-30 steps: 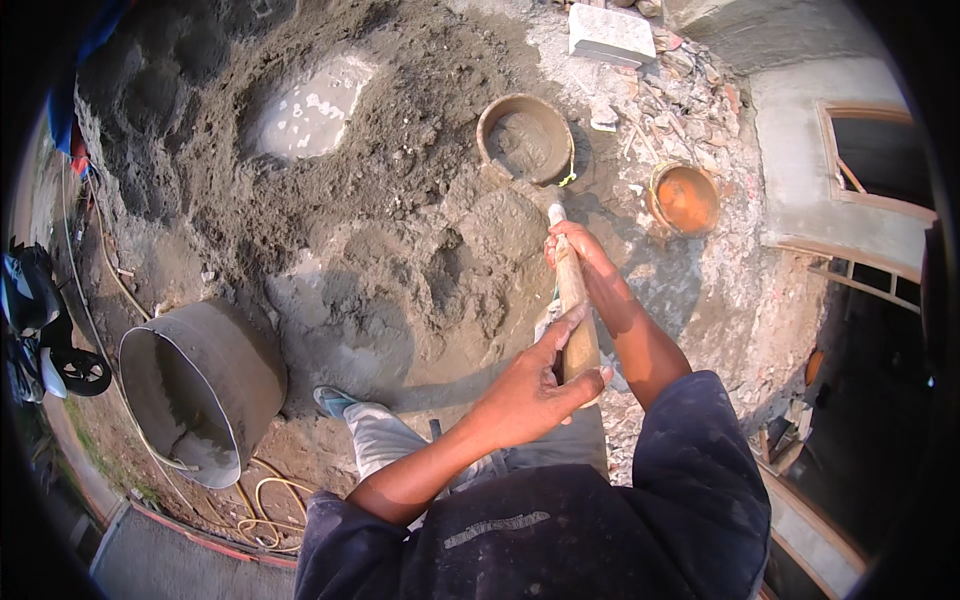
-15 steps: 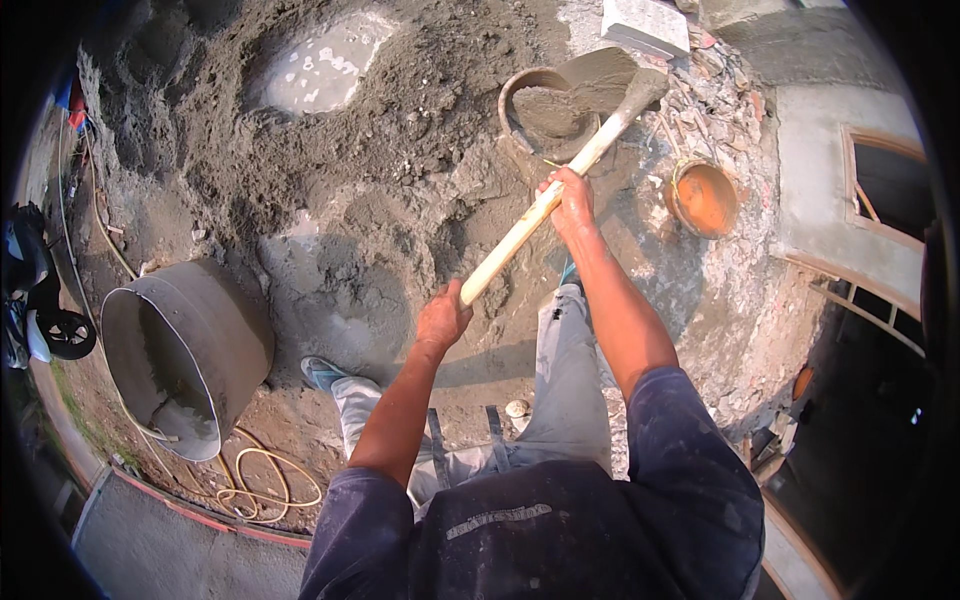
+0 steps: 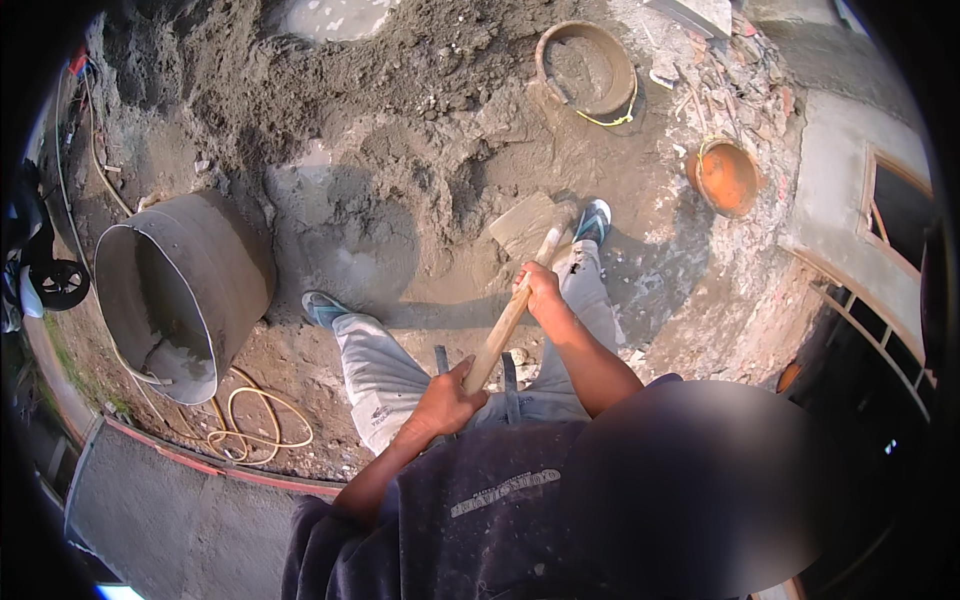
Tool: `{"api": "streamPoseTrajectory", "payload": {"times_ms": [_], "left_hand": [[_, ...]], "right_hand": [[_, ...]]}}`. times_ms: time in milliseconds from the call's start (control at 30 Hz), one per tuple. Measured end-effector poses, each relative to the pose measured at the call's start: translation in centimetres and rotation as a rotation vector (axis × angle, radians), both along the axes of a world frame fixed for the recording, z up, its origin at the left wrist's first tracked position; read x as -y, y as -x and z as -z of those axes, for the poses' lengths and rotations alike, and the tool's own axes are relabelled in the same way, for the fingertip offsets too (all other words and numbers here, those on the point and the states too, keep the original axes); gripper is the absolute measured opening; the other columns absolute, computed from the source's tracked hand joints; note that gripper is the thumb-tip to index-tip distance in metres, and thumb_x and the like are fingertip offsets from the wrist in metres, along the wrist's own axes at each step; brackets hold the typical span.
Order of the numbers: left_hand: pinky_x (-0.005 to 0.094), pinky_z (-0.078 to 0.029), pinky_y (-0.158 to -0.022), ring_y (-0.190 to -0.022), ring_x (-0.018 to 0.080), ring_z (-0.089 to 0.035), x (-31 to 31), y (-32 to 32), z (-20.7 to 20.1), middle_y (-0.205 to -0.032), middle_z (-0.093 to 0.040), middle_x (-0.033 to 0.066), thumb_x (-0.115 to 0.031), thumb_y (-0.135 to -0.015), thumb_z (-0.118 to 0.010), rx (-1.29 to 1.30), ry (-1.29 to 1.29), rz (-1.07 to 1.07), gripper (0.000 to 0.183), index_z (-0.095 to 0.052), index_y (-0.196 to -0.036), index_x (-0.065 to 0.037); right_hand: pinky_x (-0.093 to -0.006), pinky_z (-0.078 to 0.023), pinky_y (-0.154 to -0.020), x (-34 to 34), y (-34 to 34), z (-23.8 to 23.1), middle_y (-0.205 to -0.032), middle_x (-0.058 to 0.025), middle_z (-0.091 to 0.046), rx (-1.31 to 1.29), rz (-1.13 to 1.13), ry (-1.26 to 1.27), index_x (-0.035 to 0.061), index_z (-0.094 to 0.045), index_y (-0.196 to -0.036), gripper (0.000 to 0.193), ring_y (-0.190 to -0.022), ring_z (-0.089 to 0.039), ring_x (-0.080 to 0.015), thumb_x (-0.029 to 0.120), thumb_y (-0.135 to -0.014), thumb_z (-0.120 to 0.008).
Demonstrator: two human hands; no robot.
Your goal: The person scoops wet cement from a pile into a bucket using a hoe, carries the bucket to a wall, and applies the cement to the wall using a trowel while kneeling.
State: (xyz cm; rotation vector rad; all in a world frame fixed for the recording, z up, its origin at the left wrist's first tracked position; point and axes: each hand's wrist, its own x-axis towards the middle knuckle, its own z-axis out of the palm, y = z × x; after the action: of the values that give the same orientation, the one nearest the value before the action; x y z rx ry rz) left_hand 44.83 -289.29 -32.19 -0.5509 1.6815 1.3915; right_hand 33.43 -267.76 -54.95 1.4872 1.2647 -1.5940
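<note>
Both hands grip the wooden handle of a hoe (image 3: 505, 333). My left hand (image 3: 447, 403) is wrapped around the end of the handle close to my waist, and my right hand (image 3: 540, 285) is closed around it farther up. The hoe's mortar-smeared blade (image 3: 525, 222) lies low against the wet mortar (image 3: 460, 245) just ahead of my right foot. Beyond it stands a round bucket (image 3: 541, 80) with grey mortar inside, its yellowish handle hanging down on the near side.
An orange-lined bucket (image 3: 725, 180) rests by the rubble (image 3: 745, 95) on the right. At left, a large drum (image 3: 240, 255) lies tilted, near a coiled yellow hose (image 3: 240, 432). A heap of grey mortar (image 3: 420, 95) spreads ahead. A wall with a window frame stands at far right.
The hoe has come back from the mortar bucket toward my feet, its blade now down at the mortar. Both hands have drawn nearer my body. The bucket shows mortar inside.
</note>
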Motion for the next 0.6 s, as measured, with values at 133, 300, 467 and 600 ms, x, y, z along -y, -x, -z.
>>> {"api": "streamPoseTrajectory", "payload": {"times_ms": [133, 300, 467, 600], "left_hand": [[0.0386, -0.05, -0.082, -0.092, 0.037, -0.066, 1.1, -0.6, 3.0, -0.1, -0.064, 0.0306, -0.028, -0.077, -0.065, 0.104, -0.038, 0.055, 0.062, -0.052, -0.128, 0.006], [0.0394, -0.05, -0.076, -0.082, 0.0345, -0.067, 3.0, 0.3, 8.9, -0.088, -0.068, 0.025, -0.028, -0.076, -0.064, 0.34, -0.135, 0.049, 0.054, -0.059, -0.119, 0.004], [0.0421, -0.051, -0.076, -0.078, 0.0411, -0.065, 0.0, 3.3, 6.5, -0.081, -0.065, 0.0284, -0.028, -0.077, -0.063, 0.029, 0.105, 0.165, 0.061, -0.05, -0.128, 0.002], [0.0424, -0.051, -0.077, -0.077, 0.0405, -0.067, -2.6, 4.9, 0.5, -0.08, -0.065, 0.0277, -0.031, -0.079, -0.062, -0.061, 0.036, 0.173, 0.075, -0.033, -0.143, -0.002]], "right_hand": [[-0.0406, -0.045, -0.052, -1.4, -7.5, 4.7, -0.073, -0.0097, -0.05, 0.269, 0.062, -0.147, 0.0031, -0.052, -0.088, 0.006, -0.057, -0.051, -0.0235, 0.007, -0.086, -0.055], [-0.0407, -0.047, -0.055, -2.5, -11.1, 9.6, -0.073, -0.0109, -0.05, 0.212, 0.129, -0.087, 0.003, -0.05, -0.084, 0.006, -0.058, -0.051, -0.0249, 0.007, -0.084, -0.054], [-0.0395, -0.048, -0.053, -1.2, -5.7, 11.3, -0.066, -0.006, -0.048, 0.183, 0.283, 0.271, 0.0067, -0.047, -0.079, 0.01, -0.057, -0.05, -0.0222, 0.01, -0.082, -0.056], [-0.0377, -0.049, -0.053, -1.2, -1.4, 6.7, -0.066, -0.0041, -0.049, 0.16, 0.116, 0.442, 0.007, -0.046, -0.084, 0.012, -0.055, -0.05, -0.0196, 0.013, -0.084, -0.056]]}}
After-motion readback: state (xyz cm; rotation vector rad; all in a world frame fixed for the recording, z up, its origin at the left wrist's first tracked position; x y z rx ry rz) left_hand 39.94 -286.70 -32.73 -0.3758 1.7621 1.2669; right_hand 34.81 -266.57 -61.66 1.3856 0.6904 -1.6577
